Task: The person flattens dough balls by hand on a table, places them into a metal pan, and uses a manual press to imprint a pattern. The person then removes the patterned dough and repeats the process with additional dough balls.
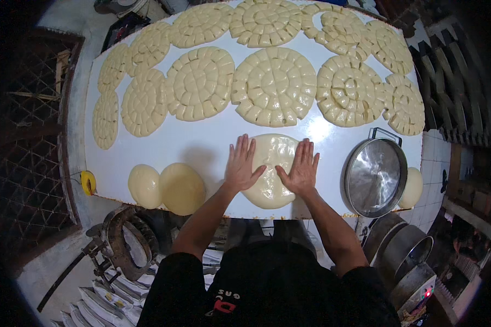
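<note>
A flattened round of glossy dough [272, 192] lies on the white table before me. My left hand [242, 163] rests along its left side, palm down, fingers pointing away and thumb spread over the dough. On the opposite side my right hand [300, 167] lies the same way, its thumb turned inward. The two thumbs are a short gap apart near the middle of the round. Neither hand grips anything. To the left, two smooth dough rounds, one paler [144, 186] and one in my shadow [183, 189], touch each other at the front edge.
Several dough discs cut into segments [274, 86] fill the table's far half in two rows. A round metal pan [377, 178] with a handle stands at right, partly covering another dough round [411, 188]. A yellow object [88, 182] sits at the left corner. Stacked metal pans [411, 249] stand below right.
</note>
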Motion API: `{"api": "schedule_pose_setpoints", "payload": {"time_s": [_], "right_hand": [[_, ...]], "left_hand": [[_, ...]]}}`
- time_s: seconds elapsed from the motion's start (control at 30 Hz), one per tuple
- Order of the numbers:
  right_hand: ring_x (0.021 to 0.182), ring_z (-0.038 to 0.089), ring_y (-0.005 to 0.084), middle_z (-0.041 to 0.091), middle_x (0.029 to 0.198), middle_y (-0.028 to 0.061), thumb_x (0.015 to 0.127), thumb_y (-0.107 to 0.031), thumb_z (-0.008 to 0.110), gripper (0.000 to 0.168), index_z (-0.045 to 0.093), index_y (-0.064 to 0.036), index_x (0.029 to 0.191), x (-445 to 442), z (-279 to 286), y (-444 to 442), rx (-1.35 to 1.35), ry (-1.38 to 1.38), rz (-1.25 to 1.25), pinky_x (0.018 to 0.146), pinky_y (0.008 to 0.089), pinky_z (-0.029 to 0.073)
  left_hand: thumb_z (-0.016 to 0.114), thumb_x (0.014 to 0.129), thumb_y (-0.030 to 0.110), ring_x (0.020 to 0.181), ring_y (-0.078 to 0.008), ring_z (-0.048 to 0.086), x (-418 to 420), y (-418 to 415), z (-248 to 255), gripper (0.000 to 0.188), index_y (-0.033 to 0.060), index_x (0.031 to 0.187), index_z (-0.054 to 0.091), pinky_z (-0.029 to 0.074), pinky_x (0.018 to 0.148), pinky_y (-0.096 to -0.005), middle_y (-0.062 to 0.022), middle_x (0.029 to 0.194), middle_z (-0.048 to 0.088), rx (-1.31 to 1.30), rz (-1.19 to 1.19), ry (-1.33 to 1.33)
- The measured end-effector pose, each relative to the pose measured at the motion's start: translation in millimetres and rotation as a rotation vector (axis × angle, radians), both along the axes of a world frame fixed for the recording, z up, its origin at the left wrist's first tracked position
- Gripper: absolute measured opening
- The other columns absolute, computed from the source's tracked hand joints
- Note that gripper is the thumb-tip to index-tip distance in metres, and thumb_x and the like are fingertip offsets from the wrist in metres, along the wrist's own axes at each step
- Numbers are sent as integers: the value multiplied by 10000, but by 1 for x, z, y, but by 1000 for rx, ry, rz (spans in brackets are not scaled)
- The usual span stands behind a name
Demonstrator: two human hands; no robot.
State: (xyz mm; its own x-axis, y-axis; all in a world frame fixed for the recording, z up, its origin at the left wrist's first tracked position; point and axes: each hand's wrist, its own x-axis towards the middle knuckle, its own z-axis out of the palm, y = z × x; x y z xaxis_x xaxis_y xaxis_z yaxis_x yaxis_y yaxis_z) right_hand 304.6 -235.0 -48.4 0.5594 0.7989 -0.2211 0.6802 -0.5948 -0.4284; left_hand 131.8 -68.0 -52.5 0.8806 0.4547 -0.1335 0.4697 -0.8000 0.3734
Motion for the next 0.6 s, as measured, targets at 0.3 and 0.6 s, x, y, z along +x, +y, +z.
{"api": "schedule_pose_setpoints", "payload": {"time_s": [0.3,0.6], "right_hand": [[1578,57,509,113,1689,337,964,-554,559,1022,135,120,1604,-50,-16,-51,44,-45,100,1231,687,39],[1589,46,476,133,1707,282,995,-464,519,887,190,77,1616,-111,-12,-64,21,3,55,1245,670,31]], "left_hand": [[595,978,467,1571,-522,73,-43,-89,-11,936,-104,1602,194,30,1233,-685,-345,1682,133,-72,202,-59],[544,974,358,1576,-510,90,-76,-124,-13,825,-97,1593,245,42,1238,-681,-341,1678,160,-190,-14,-34]]}}
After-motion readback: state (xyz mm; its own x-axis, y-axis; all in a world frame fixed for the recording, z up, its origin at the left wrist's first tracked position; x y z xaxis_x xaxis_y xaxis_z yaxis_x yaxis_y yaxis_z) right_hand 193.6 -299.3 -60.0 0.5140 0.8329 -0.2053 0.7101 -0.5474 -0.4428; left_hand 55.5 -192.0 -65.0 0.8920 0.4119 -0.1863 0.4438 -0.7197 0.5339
